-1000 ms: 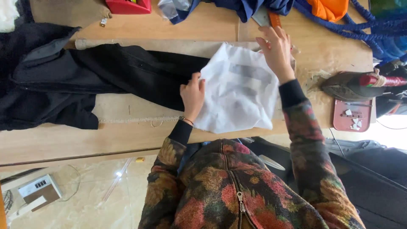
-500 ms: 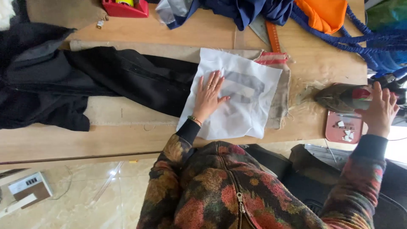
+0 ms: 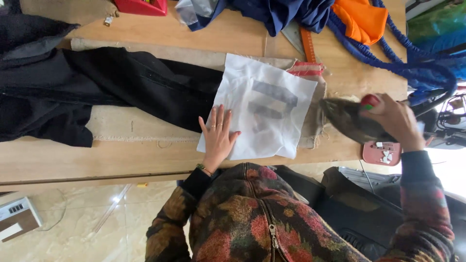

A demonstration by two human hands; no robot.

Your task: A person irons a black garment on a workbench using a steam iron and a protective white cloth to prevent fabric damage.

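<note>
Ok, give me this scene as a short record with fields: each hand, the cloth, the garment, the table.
left hand: flat on the left edge of the white cloth
right hand: gripping the handle of a clothes iron, just off the cloth's right side
white cloth: spread flat, grey bars showing through
black garment: stretched out leftward, partly under the cloth
wooden table: bears all of it

White cloth with grey bars; black garment; seemingly dark iron.
</note>
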